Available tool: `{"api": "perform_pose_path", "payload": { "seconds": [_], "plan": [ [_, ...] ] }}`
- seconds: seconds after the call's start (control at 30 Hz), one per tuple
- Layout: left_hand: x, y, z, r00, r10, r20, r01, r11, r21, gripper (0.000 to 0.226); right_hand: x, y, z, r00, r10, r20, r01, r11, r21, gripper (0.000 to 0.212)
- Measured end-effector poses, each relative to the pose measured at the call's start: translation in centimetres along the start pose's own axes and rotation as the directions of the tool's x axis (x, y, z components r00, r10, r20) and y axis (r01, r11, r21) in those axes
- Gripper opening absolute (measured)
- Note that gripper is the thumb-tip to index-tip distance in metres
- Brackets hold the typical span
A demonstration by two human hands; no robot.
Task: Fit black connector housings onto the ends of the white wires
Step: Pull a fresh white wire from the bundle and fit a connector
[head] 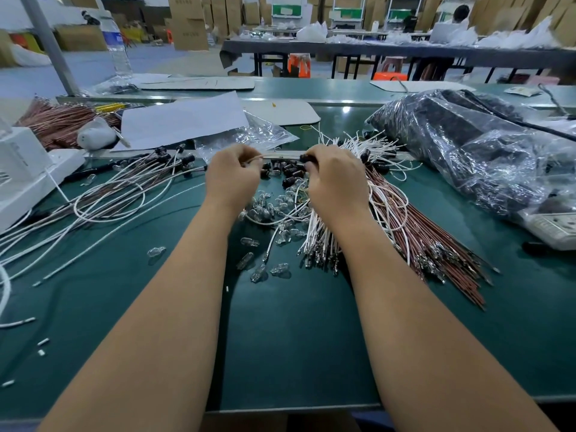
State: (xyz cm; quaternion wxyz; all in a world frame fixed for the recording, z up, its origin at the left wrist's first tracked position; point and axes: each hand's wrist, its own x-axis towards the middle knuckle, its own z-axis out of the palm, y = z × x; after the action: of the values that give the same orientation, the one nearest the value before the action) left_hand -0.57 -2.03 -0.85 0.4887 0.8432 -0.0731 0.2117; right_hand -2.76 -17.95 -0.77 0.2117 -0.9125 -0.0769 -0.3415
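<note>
The green bench (296, 353) carries the stock within reach: a bundle of white wires (321, 235) lies under the right wrist, loose black housings (285, 171) just below the grip. The left hand (232, 176) pinches one wire (271, 156), its long axis running level, end pointing right. There the right hand (335, 179) pinches a housing (307, 158), apparently to push it on.

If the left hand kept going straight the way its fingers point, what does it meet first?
Probably the black connector housing pinched in the right hand: the left hand holds a white wire aimed at it. Depth is unclear.
</note>
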Motion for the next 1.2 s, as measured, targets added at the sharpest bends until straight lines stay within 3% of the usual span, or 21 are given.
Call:
{"api": "perform_pose_path", "payload": {
  "seconds": [0.13, 0.23, 0.33, 0.4, 0.47, 0.63, 0.7, 0.8, 0.93, 1.07, 1.2],
  "plan": [
    [0.4, -1.2, -0.8, 0.976, -0.075, -0.205, 0.147, 0.920, 0.364, 0.019, 0.0, 0.3, -0.2, 0.999, 0.037, -0.002, -0.037, 0.999, -0.008, 0.021],
    [0.0, -0.6, -0.3, 0.984, 0.121, -0.129, -0.052, 0.895, 0.444, 0.031, -0.1, -0.2, 0.1, 0.999, 0.001, 0.041, -0.003, 0.999, 0.050, 0.021],
    [-0.1, 0.3, 0.4, 0.932, 0.360, 0.024, -0.336, 0.841, 0.423, 0.023, -0.1, -0.7, 0.1, 0.998, -0.023, 0.056, 0.016, 0.991, 0.134, 0.021],
    [-0.1, 0.5, 0.6, 0.904, 0.418, 0.085, -0.414, 0.814, 0.407, 0.017, -0.2, -0.8, 0.1, 0.997, -0.034, 0.073, 0.024, 0.990, 0.140, 0.020],
    [-0.1, 0.3, 0.6, 0.918, 0.386, 0.093, -0.389, 0.825, 0.410, 0.017, -0.2, -0.7, 0.1, 0.997, -0.038, 0.074, 0.031, 0.995, 0.093, 0.019],
    [0.1, -0.6, -0.4, 0.984, 0.174, 0.031, -0.174, 0.917, 0.359, 0.014, -0.1, -0.2, 0.0, 0.996, 0.004, 0.086, -0.010, 0.997, 0.072, 0.019],
    [-0.1, -0.4, -0.3, 0.974, 0.220, 0.059, -0.227, 0.912, 0.343, 0.012, -0.2, -0.3, 0.2, 0.994, -0.008, 0.108, -0.003, 0.995, 0.102, 0.018],
    [-0.7, 0.6, 0.3, 0.938, 0.316, 0.142, -0.338, 0.924, 0.179, 0.013, -0.2, -0.5, 0.4, 0.990, -0.033, 0.136, 0.012, 0.988, 0.156, 0.018],
    [-0.6, 0.3, 0.6, 0.951, 0.288, 0.115, -0.299, 0.950, 0.087, 0.011, 0.0, -0.4, 0.3, 0.994, 0.056, 0.091, -0.079, 0.961, 0.266, 0.026],
    [-0.4, -0.3, 0.3, 0.976, 0.205, 0.069, -0.202, 0.978, -0.053, 0.012, 0.2, 0.0, 0.1, 0.964, 0.241, 0.115, -0.267, 0.872, 0.409, 0.023],
    [-0.5, -0.2, 0.1, 0.976, 0.208, 0.058, -0.202, 0.975, -0.086, 0.018, 0.4, 0.2, -0.5, 0.909, 0.352, 0.222, -0.411, 0.670, 0.618, 0.023]
  ]
}}
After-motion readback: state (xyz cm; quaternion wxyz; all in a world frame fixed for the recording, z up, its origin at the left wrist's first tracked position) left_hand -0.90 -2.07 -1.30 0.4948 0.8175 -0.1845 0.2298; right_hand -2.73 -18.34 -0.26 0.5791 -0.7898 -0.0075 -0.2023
